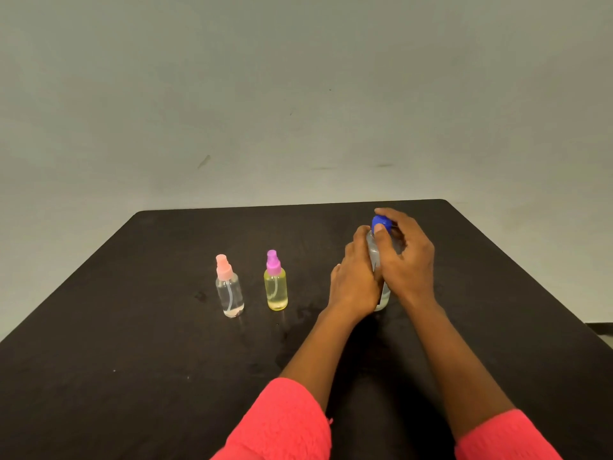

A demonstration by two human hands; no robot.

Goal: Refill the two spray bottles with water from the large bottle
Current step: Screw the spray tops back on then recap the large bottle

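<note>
- Right of centre, the large bottle (pixel 374 252) is seen standing upright on the dark table (pixel 132 327).
- Its clear body is gripped by the left hand (pixel 356 280).
- The blue cap (pixel 379 223) is pinched from above by the right hand (pixel 409 260), thumb in front.
- Left of centre, two spray bottles are lined up, apart from each other: the pink-capped clear bottle (pixel 229 292) and the purple-capped yellow bottle (pixel 276 288), both untouched.
- Red sleeves (pixel 282 423) are caught at the bottom edge.
- A plain grey wall (pixel 298 94) is seen behind.
</note>
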